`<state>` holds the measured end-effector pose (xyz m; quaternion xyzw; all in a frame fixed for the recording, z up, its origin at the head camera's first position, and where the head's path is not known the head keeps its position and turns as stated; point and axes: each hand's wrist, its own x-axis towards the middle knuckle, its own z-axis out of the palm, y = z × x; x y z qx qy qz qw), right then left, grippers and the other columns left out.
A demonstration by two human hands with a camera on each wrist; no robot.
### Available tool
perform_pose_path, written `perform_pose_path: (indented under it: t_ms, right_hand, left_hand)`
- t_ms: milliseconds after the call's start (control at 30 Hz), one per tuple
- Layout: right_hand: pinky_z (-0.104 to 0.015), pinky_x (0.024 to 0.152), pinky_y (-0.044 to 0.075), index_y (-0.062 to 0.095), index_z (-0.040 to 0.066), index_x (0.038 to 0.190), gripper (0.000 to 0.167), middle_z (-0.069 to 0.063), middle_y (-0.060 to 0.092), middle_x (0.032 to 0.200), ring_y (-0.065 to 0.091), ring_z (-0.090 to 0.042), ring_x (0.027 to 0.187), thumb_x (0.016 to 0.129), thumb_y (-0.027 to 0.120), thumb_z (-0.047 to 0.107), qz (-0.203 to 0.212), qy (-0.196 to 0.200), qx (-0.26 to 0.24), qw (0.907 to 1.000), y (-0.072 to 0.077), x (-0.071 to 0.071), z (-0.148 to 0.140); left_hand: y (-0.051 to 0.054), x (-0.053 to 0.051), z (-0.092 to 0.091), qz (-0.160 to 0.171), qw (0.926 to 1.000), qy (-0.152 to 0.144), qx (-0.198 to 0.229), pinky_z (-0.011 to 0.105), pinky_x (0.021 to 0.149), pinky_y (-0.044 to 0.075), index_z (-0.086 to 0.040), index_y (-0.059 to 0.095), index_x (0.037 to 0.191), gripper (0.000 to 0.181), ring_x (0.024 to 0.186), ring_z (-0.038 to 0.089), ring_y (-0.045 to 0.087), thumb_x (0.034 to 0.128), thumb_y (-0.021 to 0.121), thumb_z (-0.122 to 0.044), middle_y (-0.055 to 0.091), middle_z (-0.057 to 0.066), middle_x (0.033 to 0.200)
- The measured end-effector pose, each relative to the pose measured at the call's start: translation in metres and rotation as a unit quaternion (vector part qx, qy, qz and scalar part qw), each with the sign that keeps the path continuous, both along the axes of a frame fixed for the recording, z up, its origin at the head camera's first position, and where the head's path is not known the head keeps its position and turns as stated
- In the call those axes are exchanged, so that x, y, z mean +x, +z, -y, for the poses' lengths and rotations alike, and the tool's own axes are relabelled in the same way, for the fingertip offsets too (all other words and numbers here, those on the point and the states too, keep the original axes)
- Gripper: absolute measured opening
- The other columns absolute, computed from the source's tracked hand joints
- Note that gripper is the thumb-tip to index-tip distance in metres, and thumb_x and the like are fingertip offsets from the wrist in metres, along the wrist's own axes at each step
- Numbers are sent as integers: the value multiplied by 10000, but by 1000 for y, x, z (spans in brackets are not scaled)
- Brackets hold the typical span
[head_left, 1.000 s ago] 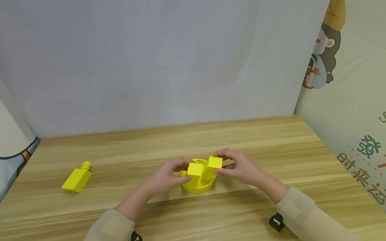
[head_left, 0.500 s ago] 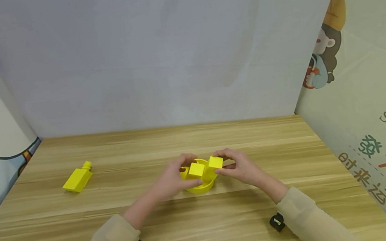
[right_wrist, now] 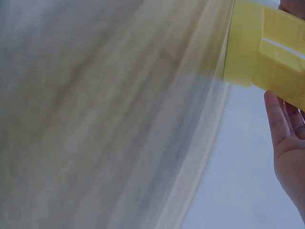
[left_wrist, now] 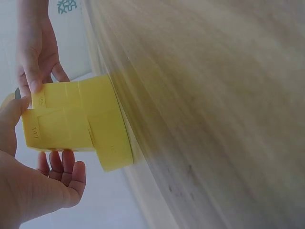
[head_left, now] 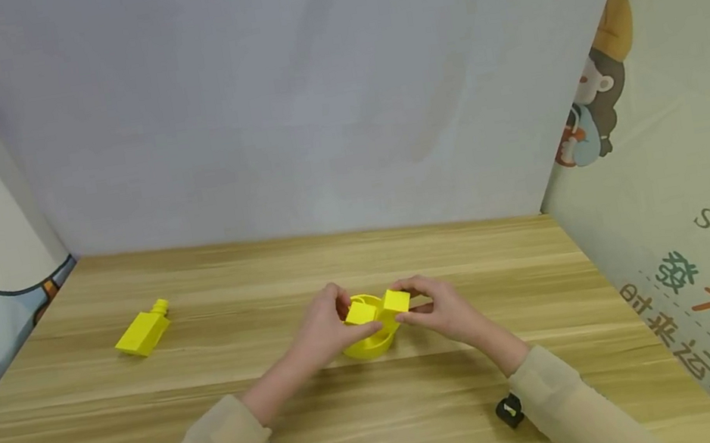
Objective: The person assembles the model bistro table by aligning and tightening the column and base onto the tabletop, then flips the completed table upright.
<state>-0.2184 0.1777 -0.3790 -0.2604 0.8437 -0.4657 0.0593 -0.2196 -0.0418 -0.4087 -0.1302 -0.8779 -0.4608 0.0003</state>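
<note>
A round yellow dish stands on the table in front of me, with two box-shaped yellow blocks upright in it. My left hand holds the left block, its thumb along the near side and its fingers at the far side. In the left wrist view this left block bears a number like 147. On the other side, my right hand pinches the right block between thumb and fingers; this block leans slightly right. The blocks' lower ends are hidden inside the dish's wall.
A yellow bottle-shaped piece with a ridged neck lies at the table's left. Black wrist straps show below both sleeves. A pale cloth wall rises behind the wooden table, with printed cloths left and right.
My left hand has shifted a little right and its thumb now lies across the left block's near side. The left block sits slightly lower. My right hand and its block have hardly moved.
</note>
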Motion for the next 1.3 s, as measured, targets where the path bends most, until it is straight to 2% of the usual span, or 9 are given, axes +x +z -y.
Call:
perform_pose_path:
  t_ms: [200,367,467,567,700,900,1000,1100,1300]
  right_hand:
    - [-284,826,541,542,-70,1219,394,-206,568,1179,575,-371,1049,859,666,33,53,46,-87,9999,-1,0,0]
    - [-274,829,539,534,-70,1233,406,-208,562,1193,569,-374,1062,862,663,34,98,61,-69,9999,-1,0,-1]
    - [-269,832,537,533,-66,1236,408,-205,560,1198,566,-372,1069,863,662,37,125,65,-58,9999,-1,0,-1]
    - [-267,833,536,532,-68,1236,409,-207,559,1200,565,-376,1071,863,662,36,142,67,-59,9999,0,0,-1]
    - [-269,833,537,528,-72,1239,413,-213,556,1206,567,-380,1071,863,661,35,140,64,-33,9999,1,0,-1]
    - [-278,838,536,524,-74,1246,418,-216,552,1222,569,-376,1075,866,659,37,135,31,26,9999,2,1,-2]
    - [-286,840,536,523,-73,1247,420,-216,550,1222,569,-374,1075,866,660,39,120,31,34,9999,1,1,-2]
    - [-287,840,537,524,-71,1246,421,-216,549,1222,571,-376,1075,865,662,43,122,21,34,9999,1,0,-2]
    - [-279,838,536,526,-74,1243,422,-217,553,1214,571,-381,1076,863,665,45,100,27,52,9999,1,-1,-1]
  left_hand:
    - [2,1,9,59,9993,-359,46,277,732,502,-90,545,956,416,823,165,520,717,824,-285,570,8,904]
    - [4,-3,22,-23,9946,-1039,72,386,835,507,-86,602,1003,345,895,158,549,757,789,-237,617,3,965]
    - [6,-7,32,-175,9879,-1543,-43,429,838,496,-77,632,1050,336,925,171,549,786,767,-236,635,15,1015]
    - [9,-12,42,-284,9783,-2038,-261,405,832,493,-85,639,1124,353,973,186,557,827,733,-251,640,32,1096]
    - [12,-18,52,-227,9652,-2568,-443,399,892,485,-101,610,1223,361,1113,222,546,886,663,-216,601,64,1239]
    - [11,-23,59,-116,9528,-3004,-417,447,971,449,-92,553,1304,360,1231,274,488,948,553,-149,533,94,1344]
    - [10,-22,60,-58,9529,-3011,-352,465,986,433,-85,527,1331,375,1252,284,468,961,523,-141,505,93,1377]
    - [8,-20,58,-39,9596,-2798,-307,469,990,427,-95,493,1355,411,1243,277,472,955,546,-174,487,84,1393]
    - [3,-11,46,-77,9853,-1706,62,428,897,478,-55,497,1273,582,1076,229,545,799,762,-266,568,99,1220]
